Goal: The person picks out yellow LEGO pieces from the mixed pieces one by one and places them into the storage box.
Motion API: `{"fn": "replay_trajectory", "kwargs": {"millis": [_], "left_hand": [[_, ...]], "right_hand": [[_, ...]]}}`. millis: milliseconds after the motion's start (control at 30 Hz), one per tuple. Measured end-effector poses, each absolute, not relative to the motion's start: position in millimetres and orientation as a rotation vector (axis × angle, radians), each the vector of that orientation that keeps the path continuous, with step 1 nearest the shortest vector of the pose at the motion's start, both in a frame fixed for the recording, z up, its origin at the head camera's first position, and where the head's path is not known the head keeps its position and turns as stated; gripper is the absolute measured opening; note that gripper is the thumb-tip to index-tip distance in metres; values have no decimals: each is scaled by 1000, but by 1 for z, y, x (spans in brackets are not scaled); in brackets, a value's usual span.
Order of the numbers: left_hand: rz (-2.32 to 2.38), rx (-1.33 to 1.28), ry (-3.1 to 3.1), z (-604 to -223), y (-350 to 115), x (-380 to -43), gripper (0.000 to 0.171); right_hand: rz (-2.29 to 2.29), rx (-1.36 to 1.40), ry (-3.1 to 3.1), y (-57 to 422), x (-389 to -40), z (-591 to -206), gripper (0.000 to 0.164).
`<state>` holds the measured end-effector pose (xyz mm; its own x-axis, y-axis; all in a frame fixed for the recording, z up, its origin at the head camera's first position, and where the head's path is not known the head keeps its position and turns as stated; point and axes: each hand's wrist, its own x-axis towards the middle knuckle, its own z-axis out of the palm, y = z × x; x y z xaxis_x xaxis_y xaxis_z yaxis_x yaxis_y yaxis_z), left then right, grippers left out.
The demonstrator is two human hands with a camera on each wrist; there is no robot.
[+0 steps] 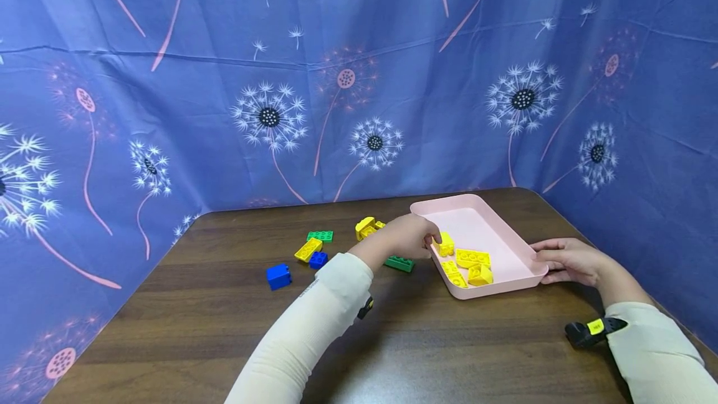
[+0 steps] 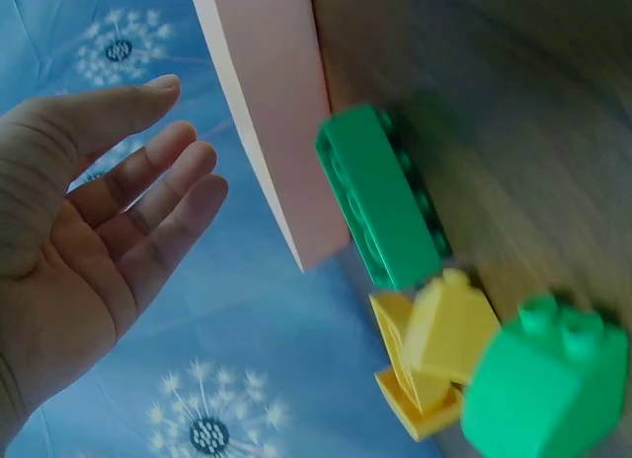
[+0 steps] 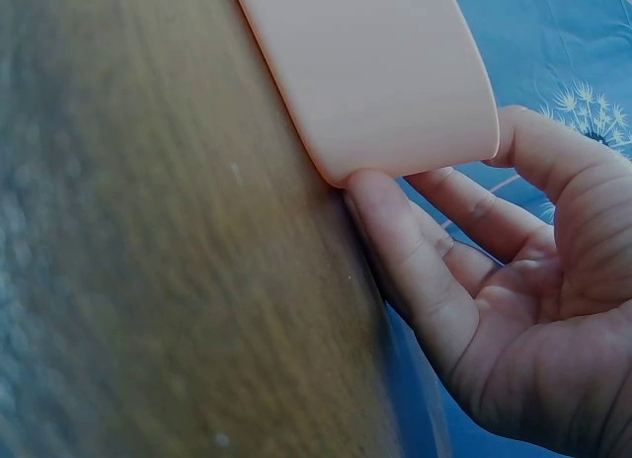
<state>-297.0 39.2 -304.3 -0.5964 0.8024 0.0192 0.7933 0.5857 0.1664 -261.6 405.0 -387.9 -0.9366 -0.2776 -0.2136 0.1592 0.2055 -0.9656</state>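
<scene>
Our left hand (image 1: 412,235) is loose, its thumb and fingers (image 2: 173,231) parted around nothing, at the tray's left rim. Just beside it, inside the tray (image 1: 471,223), sits a yellow block (image 1: 446,245); we cannot tell whether they touch. Our right hand (image 1: 574,260) grips the tray's near right corner. Three more yellow blocks (image 1: 472,259) lie in its near end. The tray rests on the bench (image 1: 449,348), right of middle, its far end by the bench's far edge. Left of it we see a dark green block (image 1: 399,263) and a yellow cluster (image 1: 366,228); further toward the bench's left edge, a flat green block (image 1: 320,236), a lone yellow one (image 1: 308,250) and two blue blocks (image 1: 278,277).
</scene>
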Motion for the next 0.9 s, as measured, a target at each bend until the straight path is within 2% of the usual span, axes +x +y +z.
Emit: {"fn": "replay_trajectory", "kwargs": {"millis": [100,333,567,900], "left_hand": [[234,1352,2769,-305,28,-302,28],[202,1253,2820,-304,1,-317,28],[273,1128,2811,-294,-21,-332,25],[205,920,2823,-303,-32,-355,28]], "right_hand": [[-1785,-115,2137,405,-261,-389,24],[-1760,-151,2158,404,-263,-387,33],[-1798,-151,2120,404,-259,-387,22],[-1813,-185,2090,407,-262,-389,23]]}}
